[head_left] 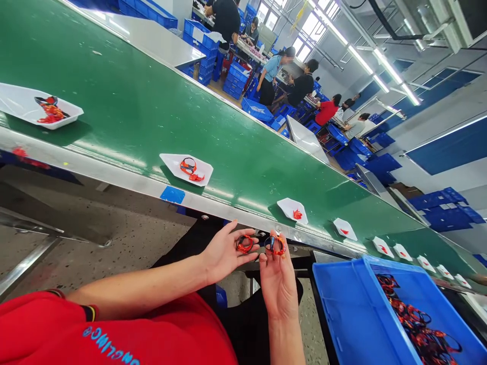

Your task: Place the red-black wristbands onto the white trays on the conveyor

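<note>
L hand (224,253) & R hand (278,286), fingers closed on a red-and-black cord loop (244,244) and a 2nd loop (274,245), held just off the steel belt edge (114,172); both look light, soft, floppy, so pinch the dark band, not loose red bits.

We've got orange-red and black straps (244,244) in left hand (224,253) and right hand (277,286); same colours heaped in blue crate (342,304). White paper trays (175,162) carry orange-red bits on green conveyor belt (152,111). Our red shirt (114,334): light-blue lettering, black-and-yellow sleeve trim.
</note>
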A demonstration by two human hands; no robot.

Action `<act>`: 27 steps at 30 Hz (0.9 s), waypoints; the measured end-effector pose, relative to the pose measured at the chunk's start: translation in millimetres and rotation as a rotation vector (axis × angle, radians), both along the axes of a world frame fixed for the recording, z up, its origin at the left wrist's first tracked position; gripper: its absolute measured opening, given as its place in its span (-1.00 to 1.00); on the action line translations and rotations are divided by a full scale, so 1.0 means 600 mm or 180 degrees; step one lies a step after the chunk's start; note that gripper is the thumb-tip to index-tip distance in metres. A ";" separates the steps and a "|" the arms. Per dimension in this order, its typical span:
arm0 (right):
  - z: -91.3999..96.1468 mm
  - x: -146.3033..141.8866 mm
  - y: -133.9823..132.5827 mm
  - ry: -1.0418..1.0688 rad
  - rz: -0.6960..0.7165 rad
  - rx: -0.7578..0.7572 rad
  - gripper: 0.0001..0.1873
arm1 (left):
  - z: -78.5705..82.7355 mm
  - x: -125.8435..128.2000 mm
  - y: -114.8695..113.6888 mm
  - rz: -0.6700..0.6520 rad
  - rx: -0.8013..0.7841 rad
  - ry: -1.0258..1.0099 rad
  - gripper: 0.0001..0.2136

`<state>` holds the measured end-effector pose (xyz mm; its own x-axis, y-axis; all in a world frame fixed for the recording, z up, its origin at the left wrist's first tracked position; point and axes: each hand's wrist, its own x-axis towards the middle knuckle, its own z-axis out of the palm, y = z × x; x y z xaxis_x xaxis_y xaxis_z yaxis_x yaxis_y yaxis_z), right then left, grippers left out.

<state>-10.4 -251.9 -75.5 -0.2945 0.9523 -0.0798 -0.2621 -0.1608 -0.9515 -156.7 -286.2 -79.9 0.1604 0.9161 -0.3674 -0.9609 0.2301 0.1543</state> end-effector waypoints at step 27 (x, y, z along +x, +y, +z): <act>-0.015 0.002 0.003 -0.1642 -0.0129 0.0885 -0.59 | 0.013 0.017 -0.009 -0.0205 0.0345 0.0330 -0.46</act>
<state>-9.1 -250.3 -84.3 -0.2470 0.9677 0.0511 0.2454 0.1135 -0.9628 -146.5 -291.4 -72.0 0.1863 0.9404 -0.2845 -0.9223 0.2672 0.2791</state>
